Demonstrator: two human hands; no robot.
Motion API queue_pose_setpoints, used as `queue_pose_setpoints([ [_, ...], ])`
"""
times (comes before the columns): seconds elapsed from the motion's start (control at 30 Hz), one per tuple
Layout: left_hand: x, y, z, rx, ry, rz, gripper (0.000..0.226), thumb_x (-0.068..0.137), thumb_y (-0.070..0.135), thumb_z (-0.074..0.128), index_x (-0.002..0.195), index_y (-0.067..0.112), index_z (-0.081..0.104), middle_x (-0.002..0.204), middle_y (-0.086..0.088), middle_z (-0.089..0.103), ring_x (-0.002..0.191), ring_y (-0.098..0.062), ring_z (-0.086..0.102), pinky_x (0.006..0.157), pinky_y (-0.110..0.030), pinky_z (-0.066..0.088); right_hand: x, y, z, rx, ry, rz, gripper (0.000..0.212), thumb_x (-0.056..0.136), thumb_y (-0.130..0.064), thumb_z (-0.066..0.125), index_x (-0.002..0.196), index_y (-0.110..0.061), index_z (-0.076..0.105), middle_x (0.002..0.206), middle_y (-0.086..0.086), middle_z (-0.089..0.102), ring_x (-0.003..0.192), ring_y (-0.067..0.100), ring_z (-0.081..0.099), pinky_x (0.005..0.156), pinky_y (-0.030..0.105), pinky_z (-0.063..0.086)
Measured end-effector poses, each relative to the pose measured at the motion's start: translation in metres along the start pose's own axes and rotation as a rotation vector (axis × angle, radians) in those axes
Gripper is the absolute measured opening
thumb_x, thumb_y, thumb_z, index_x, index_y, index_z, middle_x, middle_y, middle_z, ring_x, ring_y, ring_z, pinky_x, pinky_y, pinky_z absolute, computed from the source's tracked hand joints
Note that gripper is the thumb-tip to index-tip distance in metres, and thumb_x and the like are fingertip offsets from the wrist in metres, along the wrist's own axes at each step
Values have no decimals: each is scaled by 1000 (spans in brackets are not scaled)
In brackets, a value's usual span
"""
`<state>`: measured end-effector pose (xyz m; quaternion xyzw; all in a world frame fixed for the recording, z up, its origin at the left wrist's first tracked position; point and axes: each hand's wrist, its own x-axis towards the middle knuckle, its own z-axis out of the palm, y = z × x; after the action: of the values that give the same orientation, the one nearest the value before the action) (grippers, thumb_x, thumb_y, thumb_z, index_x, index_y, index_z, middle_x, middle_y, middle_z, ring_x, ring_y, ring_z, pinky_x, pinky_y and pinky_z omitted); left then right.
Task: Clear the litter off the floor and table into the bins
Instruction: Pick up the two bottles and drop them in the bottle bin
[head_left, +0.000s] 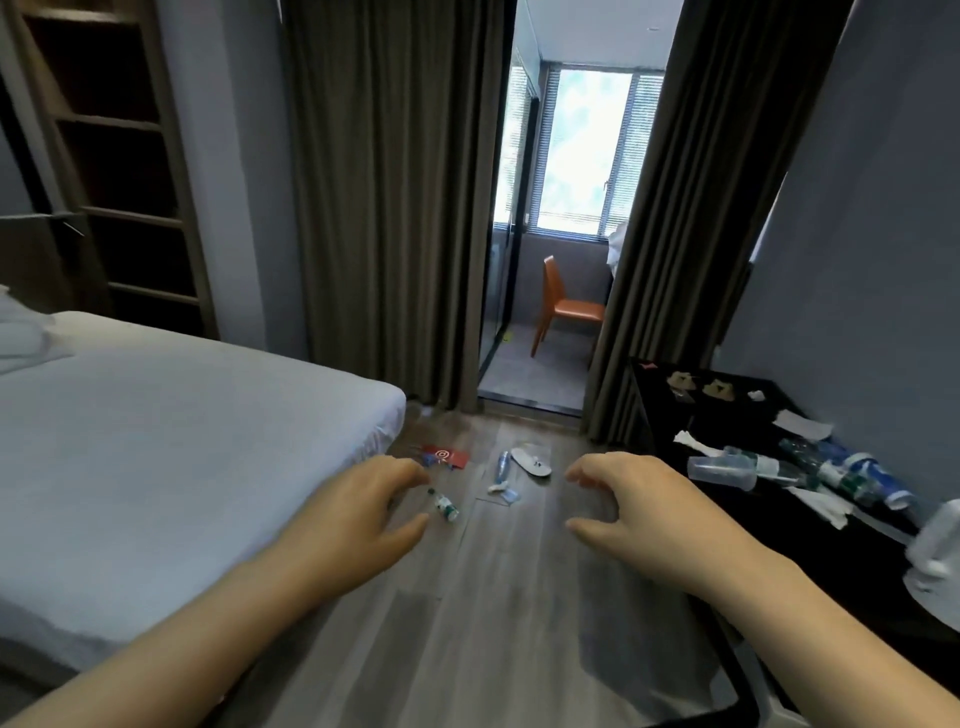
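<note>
two empty hands, litter ahead

your left hand (363, 499), loosely curled, holds nothing; the small bottle (444, 506) lies on the floor (519, 597) just past its fingertips, long axis slanting away-left. your right hand (639, 499), also empty, sits nearer the table (727, 426).

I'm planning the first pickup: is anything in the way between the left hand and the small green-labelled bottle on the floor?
Nothing visible. The left hand is empty, its fingers loosely curled, and the small bottle lies in the open on bare floor, just beyond the hand in the picture. The bed lies left of that path.
</note>
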<state>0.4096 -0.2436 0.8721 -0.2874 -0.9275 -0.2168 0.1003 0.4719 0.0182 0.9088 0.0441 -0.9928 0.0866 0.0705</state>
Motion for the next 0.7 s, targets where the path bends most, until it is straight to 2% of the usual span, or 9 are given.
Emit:
queue_pose_setpoints([
  [0.07, 31, -14, 5, 9, -8, -35, 35, 87, 37, 62, 120, 26, 59, 114, 10, 62, 103, -8, 58, 89, -25, 46, 36, 14, 8, 24, 2, -1, 43, 80, -40, 64, 120, -28, 57, 116, -10, 60, 110, 12, 56, 92, 30, 46],
  [0.2, 96, -37, 17, 19, -28, -78, 26, 85, 36, 61, 111, 29, 61, 108, 11, 63, 96, -7, 58, 85, -27, 49, 107, 43, 17, 45, -9, -2, 43, 80, -40, 64, 121, -28, 57, 115, -11, 58, 109, 11, 55, 90, 29, 46],
  [0.37, 162, -69, 45, -1, -61, -115, 26, 85, 37, 62, 109, 30, 62, 106, 12, 64, 94, -5, 59, 83, -25, 50, 184, 75, 38, 88, -50, -4, 46, 79, -39, 64, 123, -28, 57, 118, -10, 59, 108, 9, 56, 89, 28, 47],
  [0.47, 194, -93, 62, -14, -104, -120, 26, 85, 38, 62, 110, 32, 62, 107, 14, 64, 95, 1, 56, 82, -19, 47, 220, 90, 55, 120, -88, 10, 46, 79, -38, 64, 123, -28, 58, 116, -10, 59, 105, 9, 56, 88, 29, 48],
  [0.6, 247, -129, 87, -12, -174, -144, 31, 87, 39, 61, 117, 30, 60, 115, 13, 61, 101, -3, 55, 85, -17, 44, 274, 107, 81, 141, -138, 36, 47, 77, -39, 64, 123, -29, 58, 118, -11, 61, 107, 9, 57, 91, 30, 48],
  [0.7, 288, -159, 107, -34, -195, -154, 36, 87, 40, 62, 121, 31, 57, 117, 15, 59, 101, 0, 53, 80, -9, 38, 321, 118, 102, 149, -159, 51, 48, 77, -40, 64, 123, -29, 58, 120, -11, 61, 110, 7, 57, 92, 29, 47],
])
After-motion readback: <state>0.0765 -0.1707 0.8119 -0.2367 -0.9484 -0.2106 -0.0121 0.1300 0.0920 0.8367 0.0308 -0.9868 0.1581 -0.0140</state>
